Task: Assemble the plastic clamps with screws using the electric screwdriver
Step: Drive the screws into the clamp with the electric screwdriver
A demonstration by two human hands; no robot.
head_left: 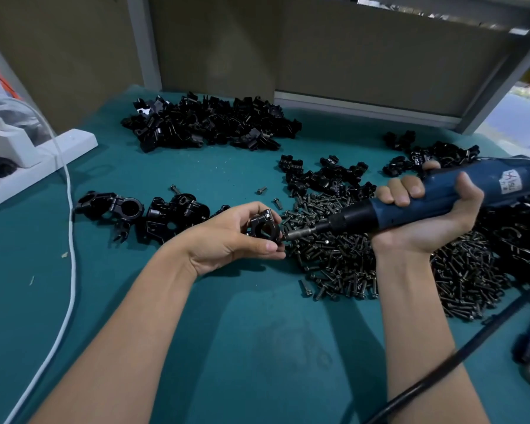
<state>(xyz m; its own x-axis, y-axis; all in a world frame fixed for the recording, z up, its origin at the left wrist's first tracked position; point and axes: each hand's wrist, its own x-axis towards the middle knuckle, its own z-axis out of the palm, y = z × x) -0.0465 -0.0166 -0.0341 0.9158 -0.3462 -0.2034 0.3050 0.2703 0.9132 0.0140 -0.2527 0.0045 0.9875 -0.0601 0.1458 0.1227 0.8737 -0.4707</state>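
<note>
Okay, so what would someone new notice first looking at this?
A blue electric screwdriver in the right hand meets a black clamp held in the left hand, mid-table. Under it spreads a heap of screws; black clamp parts pile up behind.

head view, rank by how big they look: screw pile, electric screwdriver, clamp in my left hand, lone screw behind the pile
1. screw pile
2. electric screwdriver, raised nearer the camera, so it looks bigger than it is
3. held clamp
4. lone screw
</note>
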